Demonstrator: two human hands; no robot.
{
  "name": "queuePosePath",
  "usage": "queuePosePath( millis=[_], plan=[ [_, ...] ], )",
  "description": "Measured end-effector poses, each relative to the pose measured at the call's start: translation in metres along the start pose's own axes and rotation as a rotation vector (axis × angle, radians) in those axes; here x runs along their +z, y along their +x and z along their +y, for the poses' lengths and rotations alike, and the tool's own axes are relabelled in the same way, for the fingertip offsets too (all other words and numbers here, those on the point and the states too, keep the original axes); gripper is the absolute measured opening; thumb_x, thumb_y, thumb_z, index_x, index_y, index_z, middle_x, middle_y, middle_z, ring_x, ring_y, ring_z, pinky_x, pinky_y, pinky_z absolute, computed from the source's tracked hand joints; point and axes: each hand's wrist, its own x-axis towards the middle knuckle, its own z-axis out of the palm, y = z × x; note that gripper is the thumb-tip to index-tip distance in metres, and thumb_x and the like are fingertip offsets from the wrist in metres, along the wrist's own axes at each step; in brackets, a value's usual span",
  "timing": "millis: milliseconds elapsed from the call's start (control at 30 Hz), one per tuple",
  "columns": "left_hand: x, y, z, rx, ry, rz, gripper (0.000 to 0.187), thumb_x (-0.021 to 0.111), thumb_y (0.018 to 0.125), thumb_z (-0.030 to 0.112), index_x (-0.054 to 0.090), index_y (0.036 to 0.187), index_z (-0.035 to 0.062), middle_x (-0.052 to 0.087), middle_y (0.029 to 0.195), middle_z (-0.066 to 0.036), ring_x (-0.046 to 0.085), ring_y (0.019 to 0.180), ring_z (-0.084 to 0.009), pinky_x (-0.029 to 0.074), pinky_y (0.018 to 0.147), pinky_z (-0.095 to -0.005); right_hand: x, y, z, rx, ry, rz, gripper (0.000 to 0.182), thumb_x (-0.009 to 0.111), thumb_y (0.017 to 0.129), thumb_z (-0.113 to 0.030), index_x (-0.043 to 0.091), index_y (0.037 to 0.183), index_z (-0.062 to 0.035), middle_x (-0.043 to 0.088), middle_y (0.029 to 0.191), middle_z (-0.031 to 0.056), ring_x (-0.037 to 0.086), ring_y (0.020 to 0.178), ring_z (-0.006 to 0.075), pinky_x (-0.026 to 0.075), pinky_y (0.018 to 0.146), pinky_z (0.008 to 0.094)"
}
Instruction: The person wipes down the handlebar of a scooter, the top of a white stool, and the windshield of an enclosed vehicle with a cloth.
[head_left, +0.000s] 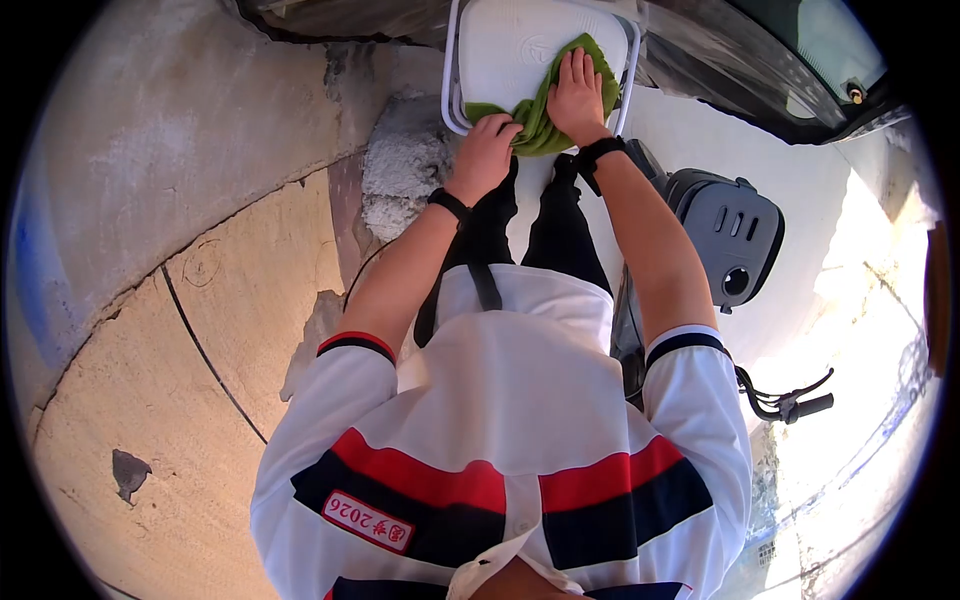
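A white seat with a tubular frame (500, 55), like a folding chair or stool, stands in front of me at the top of the view. A crumpled green cloth (541, 128) lies across its near right part. My right hand (578, 100) rests flat on the cloth, fingers stretched out and pressing it against the seat. At the near left edge, my left hand (486, 152) has its fingers bent over the cloth's gathered end, gripping it. Both wrists wear black bands. Part of the cloth is hidden under the hands.
A grey plastic case (728, 235) with slots stands to the right, near a handlebar grip (808, 407). Dark sheeting with a clear panel (770, 70) hangs at the upper right. A rough grey block (405, 160) and worn wall (200, 330) are on the left.
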Motion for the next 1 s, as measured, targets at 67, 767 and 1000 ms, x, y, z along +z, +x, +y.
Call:
queuePosePath(
  millis=[67, 767, 1000],
  plan=[
    [-0.001, -0.007, 0.000, -0.100, -0.053, 0.021, 0.032, 0.070, 0.081, 0.001, 0.061, 0.112, 0.0042, 0.060, 0.112, -0.014, 0.056, 0.110, -0.0361, 0.047, 0.094, -0.0446, -0.002, 0.008, -0.011, -0.079, 0.000, -0.027, 0.071, 0.050, 0.095, -0.026, 0.025, 0.155, 0.0018, 0.020, 0.164, 0.0194, 0.019, 0.152, 0.0374, 0.019, 0.122, 0.0542],
    [-0.013, -0.033, -0.009, -0.424, -0.292, 0.250, 0.035, 0.074, 0.088, 0.012, 0.056, 0.117, 0.0027, 0.055, 0.111, -0.015, 0.059, 0.091, -0.0317, 0.051, 0.080, -0.0378, 0.004, 0.058, -0.062, -0.371, -0.114, -0.104, 0.075, 0.052, 0.098, -0.045, 0.025, 0.158, -0.0083, 0.020, 0.166, 0.0104, 0.020, 0.152, 0.0310, 0.021, 0.123, 0.0482],
    [-0.006, -0.013, -0.013, -0.367, -0.222, 0.390, 0.047, 0.073, 0.090, 0.011, 0.052, 0.132, 0.0039, 0.052, 0.121, -0.017, 0.059, 0.102, -0.0300, 0.052, 0.083, -0.0372, -0.011, 0.066, -0.015, -0.189, -0.155, -0.048, 0.081, 0.050, 0.099, -0.049, 0.020, 0.158, -0.0013, 0.017, 0.166, 0.0169, 0.019, 0.152, 0.0343, 0.020, 0.123, 0.0460]
  ],
)
